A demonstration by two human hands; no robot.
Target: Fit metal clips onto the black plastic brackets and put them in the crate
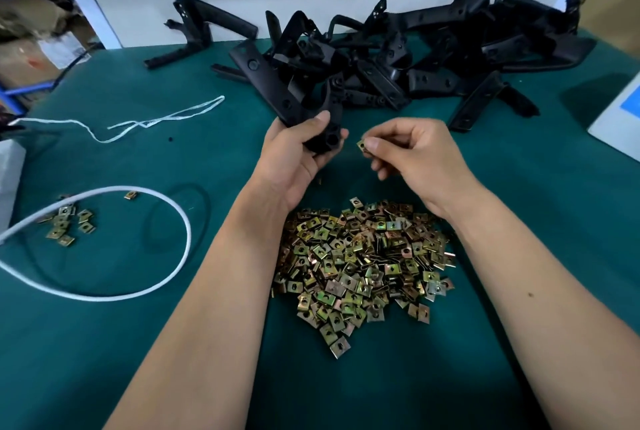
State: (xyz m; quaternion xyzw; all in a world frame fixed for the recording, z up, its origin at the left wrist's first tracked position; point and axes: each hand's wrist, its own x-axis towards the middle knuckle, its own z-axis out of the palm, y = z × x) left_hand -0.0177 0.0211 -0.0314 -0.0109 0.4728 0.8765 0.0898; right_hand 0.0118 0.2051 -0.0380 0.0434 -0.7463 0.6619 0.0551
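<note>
Right now the right hand [412, 152] pinches one metal clip [361, 145] just beside the black bracket [311, 111] gripped in the left hand [298, 149]. Fitting looks about to begin; next, I judge, the clip must slide squarely onto the bracket's edge. Spare clips [363, 263] heap on the desk [138, 343] below, unfitted brackets [415, 59] beyond. No crate or legible writing shows.

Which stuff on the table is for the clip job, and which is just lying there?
For the job:
bracket in left hand
clip in right hand
clip pile
bracket pile

Just lying about:
white cord
white string
</note>
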